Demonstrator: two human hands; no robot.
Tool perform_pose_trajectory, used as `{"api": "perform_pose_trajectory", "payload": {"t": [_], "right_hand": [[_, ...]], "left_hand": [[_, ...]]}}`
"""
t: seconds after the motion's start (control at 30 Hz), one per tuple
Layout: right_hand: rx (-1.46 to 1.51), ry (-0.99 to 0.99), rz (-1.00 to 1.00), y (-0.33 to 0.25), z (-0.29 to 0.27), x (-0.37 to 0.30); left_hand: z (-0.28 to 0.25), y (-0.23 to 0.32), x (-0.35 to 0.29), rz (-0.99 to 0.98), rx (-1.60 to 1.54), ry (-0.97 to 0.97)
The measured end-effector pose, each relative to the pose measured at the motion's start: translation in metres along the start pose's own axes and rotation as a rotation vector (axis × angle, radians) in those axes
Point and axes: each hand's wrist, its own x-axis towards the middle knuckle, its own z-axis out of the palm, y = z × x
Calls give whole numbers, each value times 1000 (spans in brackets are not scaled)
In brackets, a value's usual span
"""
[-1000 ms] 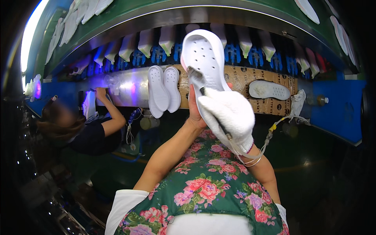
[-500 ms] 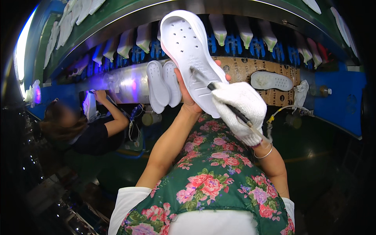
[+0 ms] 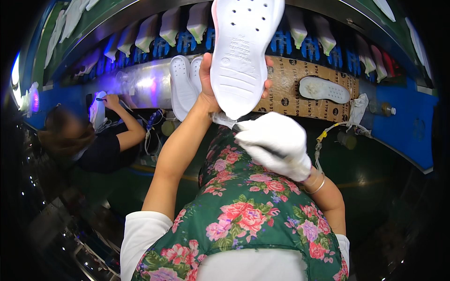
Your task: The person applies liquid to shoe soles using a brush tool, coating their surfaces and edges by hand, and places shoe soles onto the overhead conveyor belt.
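My left hand [image 3: 207, 91], bare, grips a white shoe sole [image 3: 239, 70] from below, its thumb along the left edge and fingertips showing at the right edge. Small holes dot the sole's far part; molded lines cross its near part. In a white knit glove, my right hand [image 3: 274, 143] is closed round a dark-handled brush [image 3: 225, 120], partly blurred. The brush's tip lies just below the sole's near end, close to my left wrist; whether it touches the sole I cannot tell. A thin clear hose [image 3: 318, 152] runs up beside the gloved hand.
On the bench, white soles [image 3: 182, 86] lie left of my left hand. Another sole [image 3: 323, 90], with a cream-coloured patch, rests on printed cardboard [image 3: 287, 104] at right. Beyond, shoe shapes [image 3: 199, 23] hang in a row above blue clamps. A co-worker [image 3: 105, 136] handles a white piece at left.
The sole has moved away from me, its far end now beyond the picture's top edge. My gloved hand and the brush have come down from the sole's middle to below its near end.
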Motion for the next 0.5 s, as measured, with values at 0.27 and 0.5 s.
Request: {"api": "perform_pose_trajectory", "payload": {"t": [0.27,0.5], "right_hand": [[-316,-70,-252,7,12,-15],[-397,-3,-217,-5,-5,-2]], "left_hand": [[-13,12,20,-187,132,-210],[-1,17,18,-264,181,-158]]}}
